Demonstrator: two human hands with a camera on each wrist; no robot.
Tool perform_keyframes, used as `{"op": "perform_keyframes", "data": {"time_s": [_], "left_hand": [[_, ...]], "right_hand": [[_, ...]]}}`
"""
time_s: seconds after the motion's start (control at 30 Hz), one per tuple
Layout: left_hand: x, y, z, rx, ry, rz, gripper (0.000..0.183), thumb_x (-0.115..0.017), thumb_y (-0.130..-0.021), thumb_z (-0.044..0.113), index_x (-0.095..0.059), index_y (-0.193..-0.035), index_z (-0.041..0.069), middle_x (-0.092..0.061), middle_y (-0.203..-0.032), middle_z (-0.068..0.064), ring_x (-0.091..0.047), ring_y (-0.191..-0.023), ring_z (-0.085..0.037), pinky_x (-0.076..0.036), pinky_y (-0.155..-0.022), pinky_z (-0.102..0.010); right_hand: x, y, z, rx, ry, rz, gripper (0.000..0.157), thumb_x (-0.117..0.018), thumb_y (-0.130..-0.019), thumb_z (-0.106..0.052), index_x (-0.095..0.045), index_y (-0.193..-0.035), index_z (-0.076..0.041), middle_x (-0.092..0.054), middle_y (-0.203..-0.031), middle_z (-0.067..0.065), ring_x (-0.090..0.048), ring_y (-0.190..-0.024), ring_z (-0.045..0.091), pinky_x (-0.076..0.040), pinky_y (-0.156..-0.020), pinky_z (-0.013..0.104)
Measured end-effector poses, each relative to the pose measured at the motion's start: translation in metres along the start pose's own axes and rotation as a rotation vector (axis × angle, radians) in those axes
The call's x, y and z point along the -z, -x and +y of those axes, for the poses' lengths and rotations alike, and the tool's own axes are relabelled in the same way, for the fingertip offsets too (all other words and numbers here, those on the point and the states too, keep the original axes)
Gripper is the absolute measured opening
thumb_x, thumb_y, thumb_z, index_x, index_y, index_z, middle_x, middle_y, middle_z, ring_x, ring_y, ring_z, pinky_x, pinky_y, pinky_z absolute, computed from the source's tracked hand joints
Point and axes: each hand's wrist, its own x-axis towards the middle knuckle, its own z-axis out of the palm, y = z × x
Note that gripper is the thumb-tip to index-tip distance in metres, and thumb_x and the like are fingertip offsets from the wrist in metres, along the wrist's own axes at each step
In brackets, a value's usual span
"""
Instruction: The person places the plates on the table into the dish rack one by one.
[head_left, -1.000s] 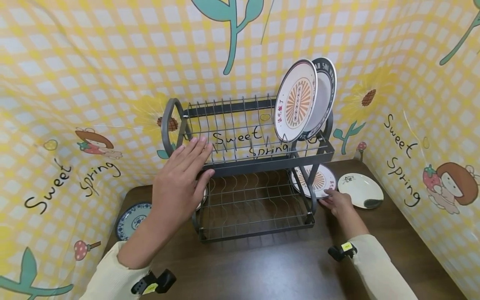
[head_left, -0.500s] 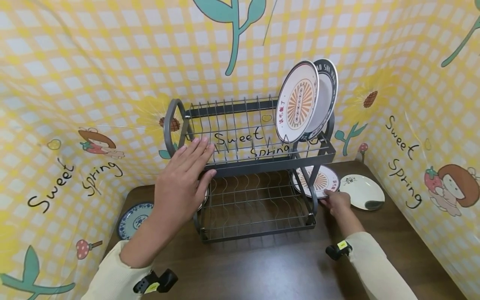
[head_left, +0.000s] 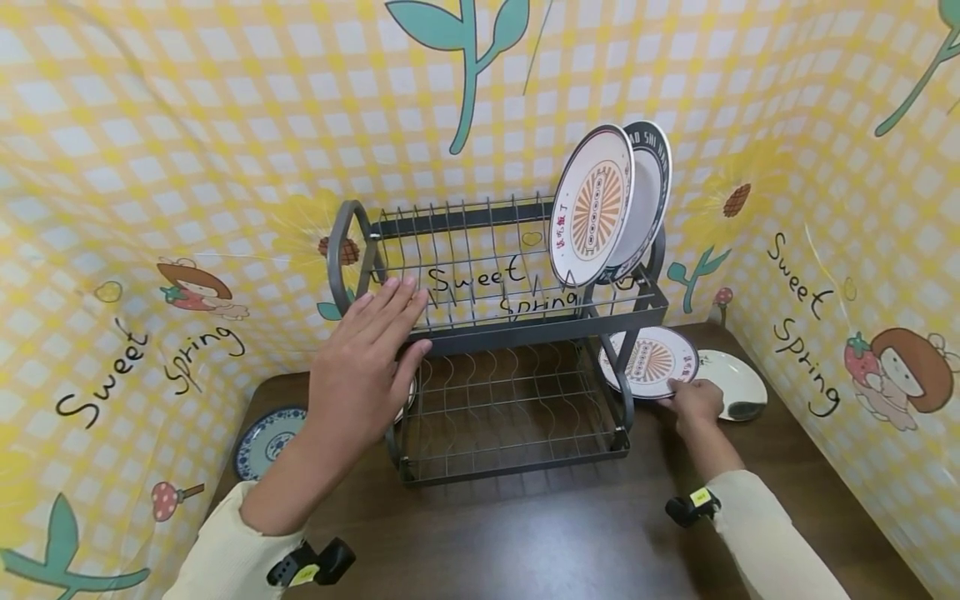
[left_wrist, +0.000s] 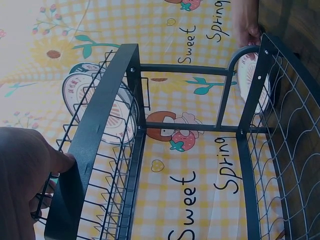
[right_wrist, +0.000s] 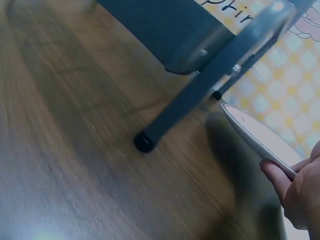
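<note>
The grey metal two-tier dish rack (head_left: pixel 525 331) stands in the middle of the head view. At its upper tier's left end my left hand (head_left: pixel 367 358) holds the front bar, thumb on the outer face in the left wrist view and fingers reaching over the wires. My right hand (head_left: pixel 696 404) pinches the near right rim of a white plate (head_left: pixel 652 364) with an orange ray pattern, beside the rack's right end. In the right wrist view this plate (right_wrist: pixel 260 137) is tilted, raised above the tabletop. Part of it is hidden behind the rack's side frame.
Two plates stand upright on the upper tier's right side: an orange-patterned plate (head_left: pixel 592 204) and a dark-rimmed plate (head_left: pixel 651 179). On the brown table (head_left: pixel 517 533), a cream plate (head_left: pixel 738 379) lies at right, a blue-patterned plate (head_left: pixel 262 442) at left. Yellow checked cloth surrounds the table.
My right hand has shifted to the right with the orange-patterned plate, which now overlaps the cream plate in the head view. My left hand has stayed on the rack.
</note>
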Motion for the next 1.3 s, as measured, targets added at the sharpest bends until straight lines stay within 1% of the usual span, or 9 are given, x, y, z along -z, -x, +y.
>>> {"op": "perform_keyframes", "data": {"time_s": [0.17, 0.33, 0.43, 0.53, 0.67, 0.8, 1.1, 1.2, 1.3], "left_hand": [[0.001, 0.000, -0.001, -0.001, -0.007, -0.005, 0.056, -0.067, -0.090, 0.024, -0.050, -0.140, 0.010, -0.049, -0.144, -0.008, -0.045, -0.136, -0.025, -0.029, -0.118, -0.038], [0.000, 0.001, -0.001, -0.010, -0.019, -0.006, 0.055, -0.068, -0.089, 0.024, -0.051, -0.140, 0.009, -0.050, -0.143, -0.009, -0.045, -0.136, -0.025, -0.033, -0.116, -0.041], [-0.001, 0.002, -0.001, -0.011, -0.016, -0.005, 0.055, -0.068, -0.089, 0.024, -0.051, -0.139, 0.008, -0.051, -0.142, -0.010, -0.045, -0.135, -0.025, -0.034, -0.115, -0.041], [-0.001, 0.002, -0.001, -0.008, -0.010, -0.001, 0.054, -0.068, -0.089, 0.024, -0.051, -0.139, 0.008, -0.049, -0.143, -0.009, -0.044, -0.136, -0.025, -0.031, -0.117, -0.039], [-0.001, 0.001, -0.002, -0.007, -0.004, 0.007, 0.055, -0.067, -0.090, 0.024, -0.051, -0.140, 0.009, -0.048, -0.144, -0.008, -0.044, -0.136, -0.024, -0.030, -0.118, -0.039], [-0.002, 0.001, -0.002, -0.010, 0.001, 0.015, 0.055, -0.068, -0.089, 0.024, -0.051, -0.140, 0.009, -0.050, -0.143, -0.009, -0.044, -0.136, -0.024, -0.033, -0.116, -0.042], [-0.002, 0.001, -0.002, -0.010, 0.003, 0.012, 0.055, -0.069, -0.089, 0.023, -0.051, -0.139, 0.008, -0.051, -0.142, -0.010, -0.045, -0.136, -0.025, -0.033, -0.116, -0.041], [-0.002, 0.001, -0.001, -0.009, 0.001, 0.010, 0.055, -0.069, -0.088, 0.023, -0.052, -0.139, 0.008, -0.051, -0.142, -0.010, -0.045, -0.136, -0.025, -0.034, -0.115, -0.042], [-0.002, 0.001, -0.001, -0.010, 0.000, 0.011, 0.055, -0.069, -0.088, 0.022, -0.052, -0.138, 0.007, -0.051, -0.142, -0.010, -0.045, -0.135, -0.025, -0.034, -0.115, -0.042]], "right_hand": [[0.015, -0.002, -0.005, 0.052, -0.008, 0.023, 0.017, -0.062, -0.090, -0.003, -0.045, -0.090, 0.001, -0.046, -0.096, 0.008, -0.060, -0.045, 0.004, -0.057, -0.049, 0.021], [0.038, 0.002, -0.010, 0.050, 0.009, 0.032, 0.018, -0.064, -0.090, -0.007, -0.047, -0.092, -0.001, -0.053, -0.081, -0.001, -0.060, -0.048, 0.004, -0.056, -0.049, 0.020], [0.050, 0.005, -0.012, 0.068, 0.063, 0.030, 0.019, -0.065, -0.091, -0.009, -0.047, -0.092, -0.003, -0.054, -0.070, -0.008, -0.060, -0.049, 0.003, -0.057, -0.050, 0.022], [0.057, 0.006, -0.014, 0.115, 0.110, 0.021, 0.019, -0.064, -0.091, -0.009, -0.046, -0.092, -0.004, -0.055, -0.065, -0.011, -0.060, -0.050, 0.003, -0.059, -0.054, 0.026], [0.063, 0.007, -0.016, 0.141, 0.073, 0.000, 0.019, -0.064, -0.091, -0.007, -0.046, -0.094, -0.003, -0.057, -0.066, -0.013, -0.061, -0.054, 0.003, -0.060, -0.059, 0.028], [0.071, 0.010, -0.021, 0.136, 0.019, -0.012, 0.019, -0.063, -0.091, -0.006, -0.045, -0.096, -0.002, -0.057, -0.069, -0.013, -0.061, -0.057, 0.002, -0.059, -0.058, 0.024], [0.091, 0.016, -0.034, 0.200, 0.105, 0.007, 0.017, -0.061, -0.093, -0.008, -0.045, -0.094, -0.005, -0.055, -0.070, -0.014, -0.058, -0.053, 0.002, -0.058, -0.055, 0.022], [0.098, 0.019, -0.036, 0.192, 0.074, -0.003, 0.017, -0.062, -0.092, -0.008, -0.045, -0.094, -0.007, -0.056, -0.070, -0.015, -0.059, -0.055, 0.002, -0.057, -0.056, 0.020], [0.103, 0.023, -0.038, 0.149, -0.008, -0.030, 0.019, -0.063, -0.091, -0.009, -0.044, -0.093, -0.009, -0.057, -0.071, -0.014, -0.059, -0.058, 0.001, -0.057, -0.055, 0.018]]}}
